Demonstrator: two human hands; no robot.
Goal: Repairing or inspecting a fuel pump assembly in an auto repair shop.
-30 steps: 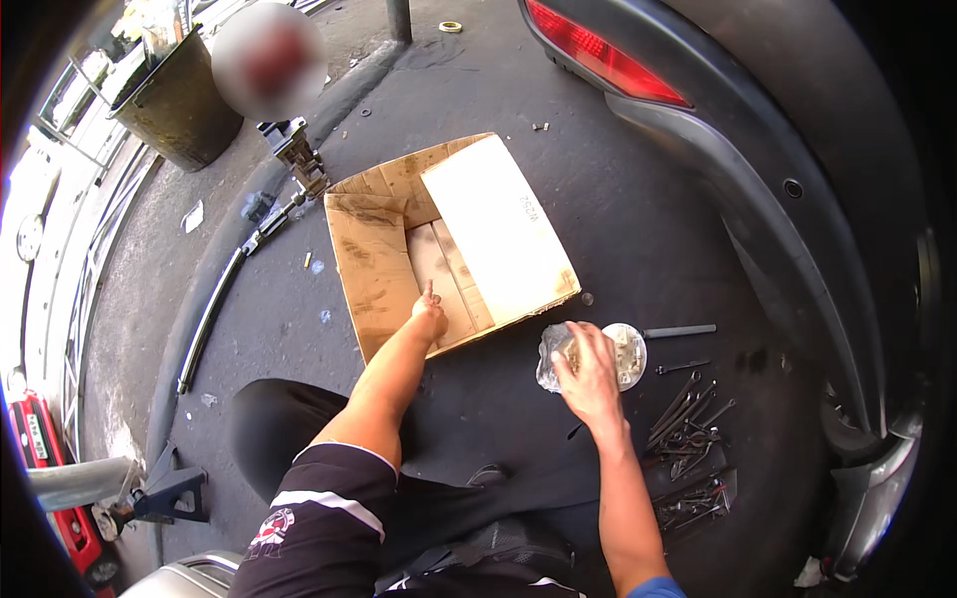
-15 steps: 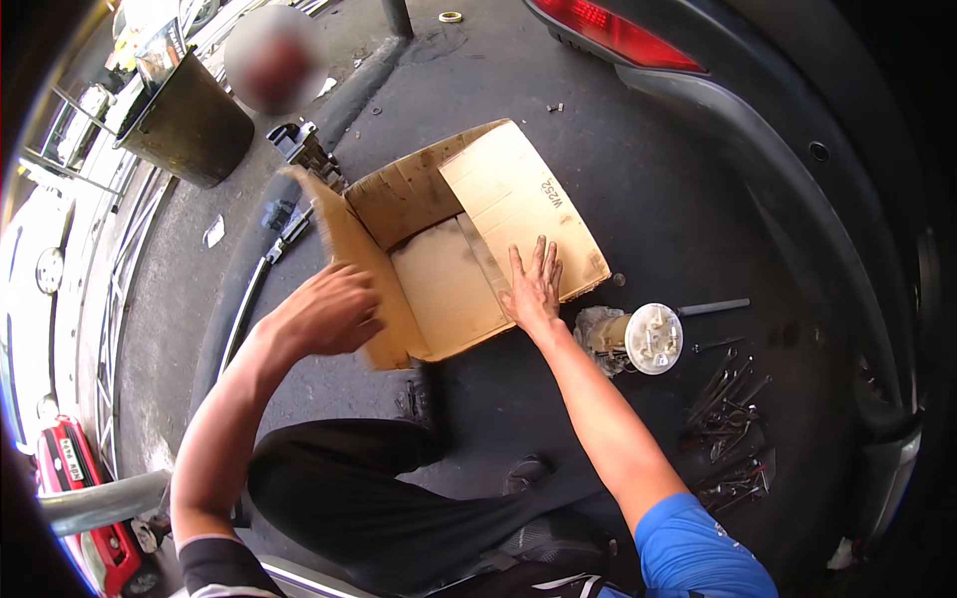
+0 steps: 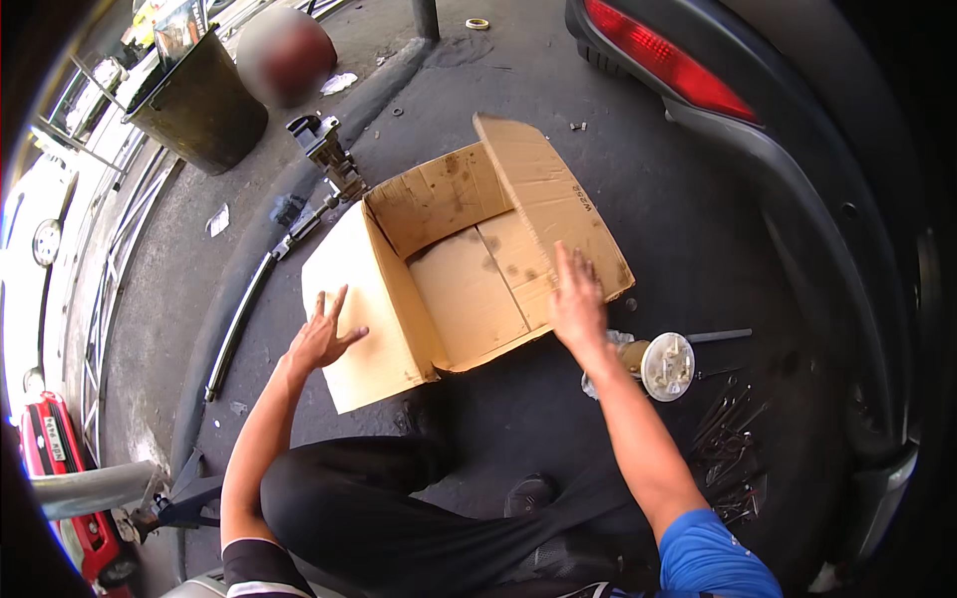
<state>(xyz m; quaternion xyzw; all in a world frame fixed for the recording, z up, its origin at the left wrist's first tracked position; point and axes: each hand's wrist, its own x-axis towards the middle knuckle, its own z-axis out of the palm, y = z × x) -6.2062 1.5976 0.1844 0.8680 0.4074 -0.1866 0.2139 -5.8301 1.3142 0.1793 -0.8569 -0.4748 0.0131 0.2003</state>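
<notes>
In front of my knees a brown cardboard box (image 3: 464, 289) rests on the dark floor, its inside stained with dark spots. Its left flap (image 3: 349, 309) is folded outward, and my left hand (image 3: 324, 334) is on or just over it with fingers spread. The right flap (image 3: 558, 199) leans up at an angle along that side of the box. My right hand (image 3: 578, 304), slightly blurred, has its fingers stretched out against this flap. Beyond my right wrist stands a fuel pump module (image 3: 666, 367) with a round white top, partly hidden by my forearm.
Several hand tools (image 3: 733, 439) lie to the right, beside a car's rear bumper (image 3: 797, 209). A trolley jack (image 3: 334, 164) with a long handle (image 3: 239, 324) lies left of the box. A dark bin (image 3: 204, 110) stands at far left; a tape roll (image 3: 478, 24) lies far ahead.
The left flap has swung outward and down, and my left hand has opened over it. My right hand has shifted slightly right, and the right flap has tilted up.
</notes>
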